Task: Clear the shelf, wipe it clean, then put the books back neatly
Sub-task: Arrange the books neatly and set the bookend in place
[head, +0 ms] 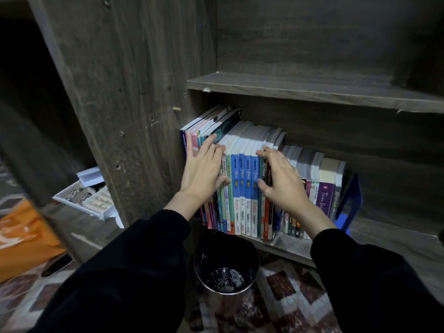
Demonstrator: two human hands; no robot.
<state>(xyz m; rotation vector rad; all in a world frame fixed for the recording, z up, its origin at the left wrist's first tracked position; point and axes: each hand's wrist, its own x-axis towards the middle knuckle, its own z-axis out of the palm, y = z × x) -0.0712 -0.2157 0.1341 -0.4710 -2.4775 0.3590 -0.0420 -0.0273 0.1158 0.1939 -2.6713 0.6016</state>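
The left hand point(204, 169) lies flat with straight fingers against the spines at the left end of the row of upright paperback books point(242, 188). The right hand point(282, 180) is spread wide, its fingers lightly bent over the spines further right, with nothing clasped. Between the two hands stand four matching blue-and-white spines point(245, 179). Both arms wear black sleeves point(144, 260).

The row stands on the lower dark wood-grain shelf board point(396, 236), starting against the left side panel and ending at one blue plastic bookend point(350, 200) on the right (the far ends of the books are hidden in shadow). A second, upper board point(312, 92) runs above.

Nearer, on the patterned brown-and-white rug point(288, 292), sits one round shiny metal bin point(225, 267). Left of the panel lie one white divided tray of small items point(89, 198) and an orange plastic bag point(24, 236).
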